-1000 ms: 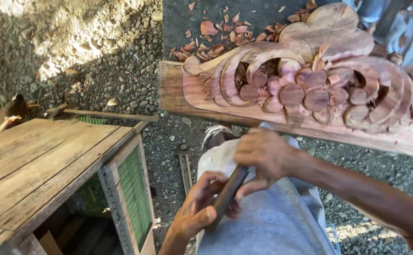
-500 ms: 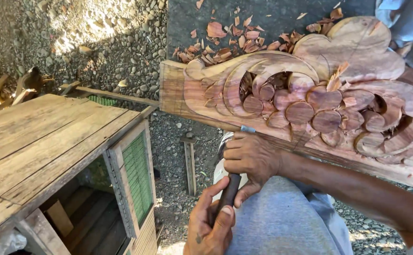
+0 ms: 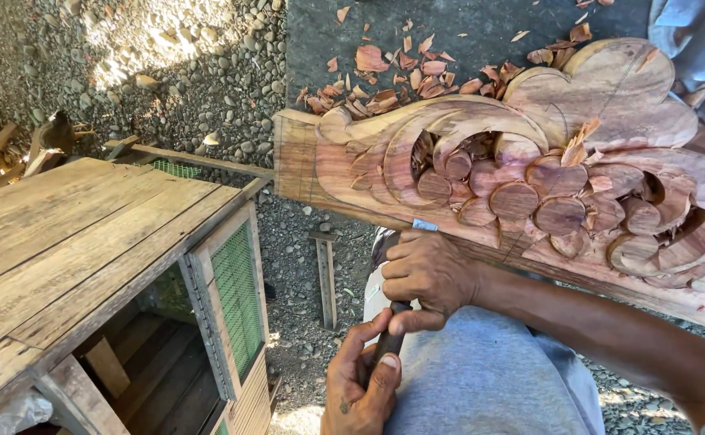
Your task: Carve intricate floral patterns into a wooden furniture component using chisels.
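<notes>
— One chisel (image 3: 388, 340), dark-handled, upright between both hands, low in the middle of the view, over the lap in grey cloth (image 3: 481, 379).
— Blade end?
— Just a small pale tip (image 3: 425, 225) visible above the upper fist, touching the lower edge of the carved wooden panel (image 3: 529, 173).
— Grip of the right hand (image 3: 429, 274)?
— Closed tight around the upper part of the handle, fingers curled, thumb pressed onto the shaft, knuckles just below the panel's edge.
— And the left hand (image 3: 360, 383)?
— Wrapped around the lower end of the handle, fingers folded round it, thumb lying up along it. Touching the right thumb, or nearly; hard to tell.
— Panel itself?
— Reddish wood, slanting from upper left to lower right across the view, cut with scrolls and a cluster of round knobs. Pencil lines on its plain left end.
— Beyond the panel?
— Plenty of wood chips (image 3: 392, 76) scattered on a dark slab (image 3: 320, 32) behind it, a few more caught in the carving.
— Further out?
— Left, a weathered plank table (image 3: 70, 242) with a green mesh panel (image 3: 238, 298) on its side. Below, grey gravel ground (image 3: 207, 80), with a short wooden strip (image 3: 326, 278) lying near the knees.
</notes>
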